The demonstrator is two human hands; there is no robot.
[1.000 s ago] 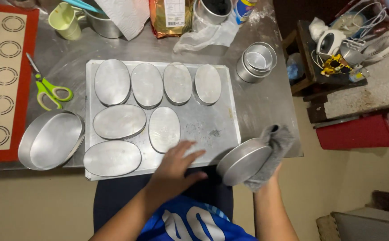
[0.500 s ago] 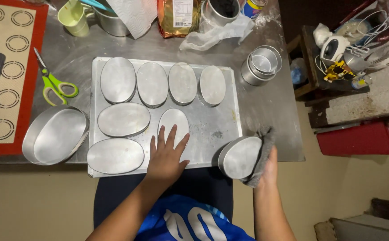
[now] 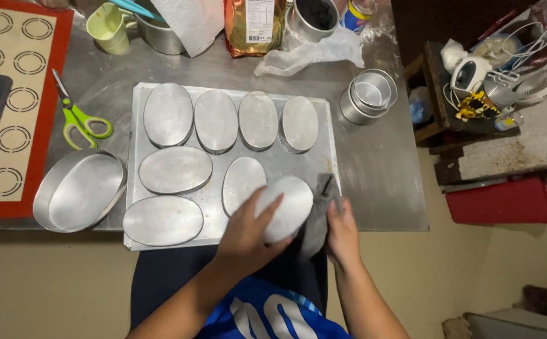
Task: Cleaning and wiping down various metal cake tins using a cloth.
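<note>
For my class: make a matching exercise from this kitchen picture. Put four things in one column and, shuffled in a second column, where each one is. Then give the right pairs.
Things:
1. scissors
2. grey cloth
3. oval pan held bottom up
4. stacked round tins

Places:
A. under the left hand, at the front edge of the baking tray
B. on the table, right of the tray
C. in the right hand
D. on the table, left of the tray, beside the red-edged mat

Pairs: 1-D, 2-C, 3-A, 4-B
</note>
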